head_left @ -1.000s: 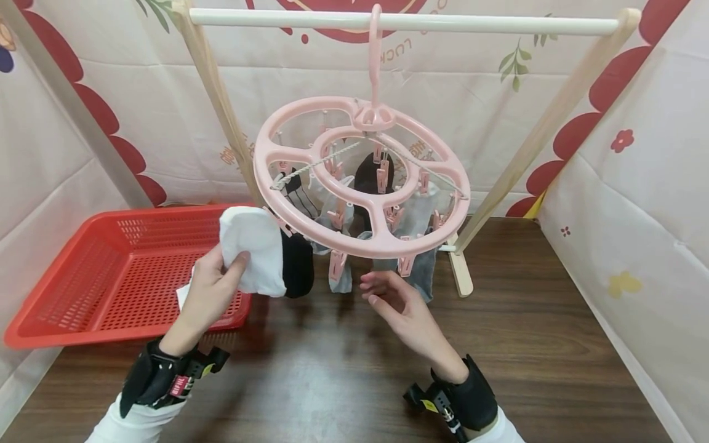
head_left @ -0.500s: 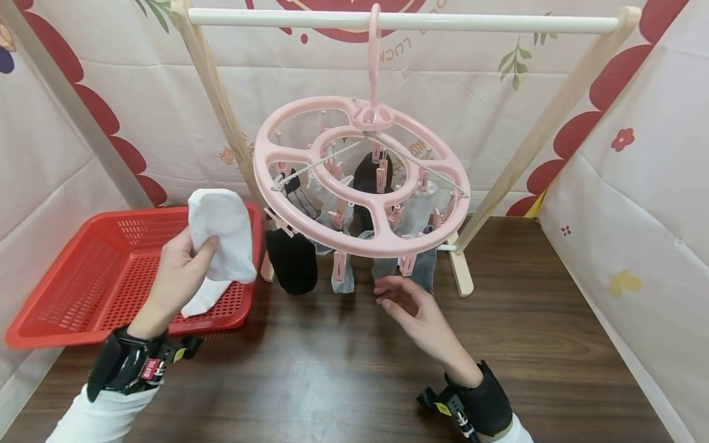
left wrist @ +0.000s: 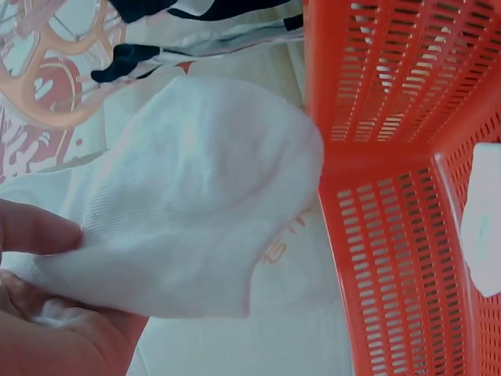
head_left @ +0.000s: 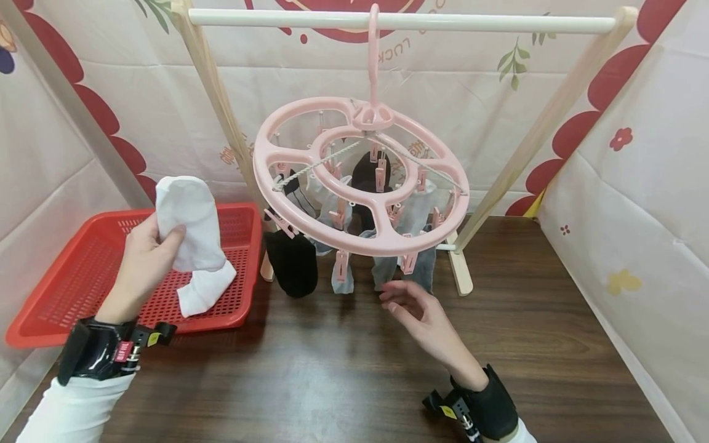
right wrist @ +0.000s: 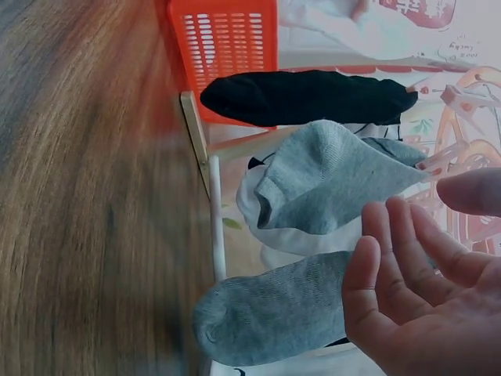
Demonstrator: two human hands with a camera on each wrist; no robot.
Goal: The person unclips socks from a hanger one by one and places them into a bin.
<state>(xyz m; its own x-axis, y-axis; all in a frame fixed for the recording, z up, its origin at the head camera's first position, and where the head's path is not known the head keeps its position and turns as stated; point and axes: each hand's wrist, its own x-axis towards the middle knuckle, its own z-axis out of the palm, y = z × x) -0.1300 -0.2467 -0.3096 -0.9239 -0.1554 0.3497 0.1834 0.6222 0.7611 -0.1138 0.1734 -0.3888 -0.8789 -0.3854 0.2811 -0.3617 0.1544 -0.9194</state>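
A white sock (head_left: pixel 190 224) is pinched between the thumb and fingers of my left hand (head_left: pixel 145 255), held up over the red basket (head_left: pixel 50 301). In the left wrist view the white sock (left wrist: pixel 196 188) spreads out from the fingers. Another white sock (head_left: pixel 205 289) lies in the basket. My right hand (head_left: pixel 418 317), fingers loosely bent, holds nothing below the front of the pink round clip hanger (head_left: pixel 382 243). Close to it in the right wrist view hang two grey socks, one a grey sock (right wrist: pixel 274 309) and the other a lighter grey sock (right wrist: pixel 329 180).
The hanger hooks over a white rod (head_left: pixel 487 23) on a wooden stand (head_left: pixel 532 141). A black sock (head_left: pixel 292 263) hangs at its left, and several other socks hang behind. Pink clothespins (head_left: pixel 341 266) dangle from the rim. Below is a dark wood table (head_left: pixel 332 369).
My left hand has moved left with the white sock, away from the black sock and over the basket. My right hand has shifted slightly right and down.
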